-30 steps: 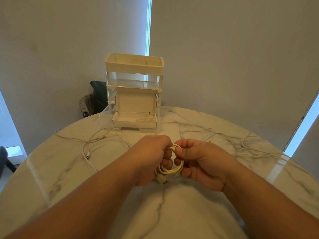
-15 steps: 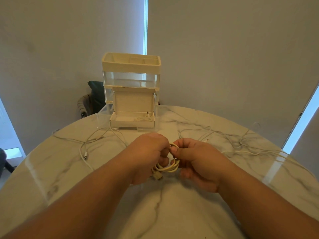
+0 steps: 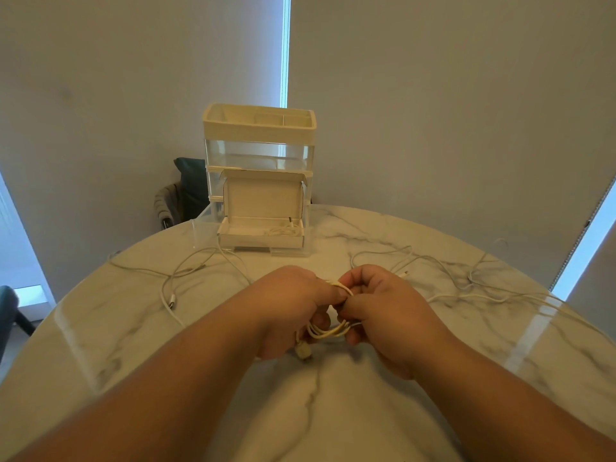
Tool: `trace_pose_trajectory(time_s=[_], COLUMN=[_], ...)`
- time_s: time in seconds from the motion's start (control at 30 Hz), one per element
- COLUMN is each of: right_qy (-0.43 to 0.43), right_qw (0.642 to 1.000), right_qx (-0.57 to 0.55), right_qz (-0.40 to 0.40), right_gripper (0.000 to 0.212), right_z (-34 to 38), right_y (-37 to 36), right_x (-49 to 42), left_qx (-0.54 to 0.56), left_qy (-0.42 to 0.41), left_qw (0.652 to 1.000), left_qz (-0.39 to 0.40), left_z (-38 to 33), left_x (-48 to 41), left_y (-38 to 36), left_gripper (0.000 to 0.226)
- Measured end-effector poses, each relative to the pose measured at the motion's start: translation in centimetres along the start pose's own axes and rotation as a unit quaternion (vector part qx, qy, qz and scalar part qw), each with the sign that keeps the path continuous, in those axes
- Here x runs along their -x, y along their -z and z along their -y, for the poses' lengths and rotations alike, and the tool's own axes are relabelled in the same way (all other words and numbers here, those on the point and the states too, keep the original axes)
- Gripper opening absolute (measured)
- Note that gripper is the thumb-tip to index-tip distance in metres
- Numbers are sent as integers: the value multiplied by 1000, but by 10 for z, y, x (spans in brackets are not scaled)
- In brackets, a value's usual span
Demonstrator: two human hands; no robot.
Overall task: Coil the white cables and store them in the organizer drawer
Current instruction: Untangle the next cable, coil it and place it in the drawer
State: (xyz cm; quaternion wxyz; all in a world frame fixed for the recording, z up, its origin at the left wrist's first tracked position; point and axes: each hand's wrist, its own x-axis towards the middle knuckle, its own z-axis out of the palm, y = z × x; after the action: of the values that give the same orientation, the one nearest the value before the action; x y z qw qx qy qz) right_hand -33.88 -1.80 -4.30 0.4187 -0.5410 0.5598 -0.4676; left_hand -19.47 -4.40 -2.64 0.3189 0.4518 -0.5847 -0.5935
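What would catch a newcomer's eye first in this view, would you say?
The left hand and right hand meet at centre, both gripping a coiled white cable over the marble table. Behind them stands the organizer, its bottom drawer open, with loose cables sprawled on either side.

The small coiled white cable [image 3: 328,332] is mostly hidden inside the curled fingers of the left hand [image 3: 290,308] and the right hand [image 3: 383,315]; only its lower loops show. Its pale plug [image 3: 303,352] is blurred. The thin white cord [image 3: 282,231] in the open white drawer [image 3: 260,242] is too small to make out. The tall cream-and-clear plastic organizer [image 3: 260,155] half hides a dark chair [image 3: 186,188].
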Motion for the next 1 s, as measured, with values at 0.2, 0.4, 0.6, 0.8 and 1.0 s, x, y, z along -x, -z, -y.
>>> trace_pose_trajectory(time_s=[0.2, 0.4, 0.6, 0.8, 1.0], right_qy=[9, -40, -50, -22, -43], right_qw=[999, 999, 997, 996, 985], right_qx=[45, -4, -52, -91, -169], right_qz=[-26, -21, -3, 7, 17], right_gripper=[20, 28, 27, 20, 3], right_z=[0, 0, 4, 6, 11], right_y=[-10, -7, -1, 0, 7], right_x=[2, -2, 0, 3, 5], left_qx=[24, 23, -85, -81, 42], left_qy=[20, 30, -5, -39, -54], left_qw=[999, 998, 996, 993, 995], left_qz=[-7, -51, -40, -78, -78], left_z=[-4, 2, 1, 2, -2], left_x=[3, -4, -10, -5, -6], left_y=[-6, -4, 2, 0, -6], left_gripper=[9, 10, 15, 10, 20])
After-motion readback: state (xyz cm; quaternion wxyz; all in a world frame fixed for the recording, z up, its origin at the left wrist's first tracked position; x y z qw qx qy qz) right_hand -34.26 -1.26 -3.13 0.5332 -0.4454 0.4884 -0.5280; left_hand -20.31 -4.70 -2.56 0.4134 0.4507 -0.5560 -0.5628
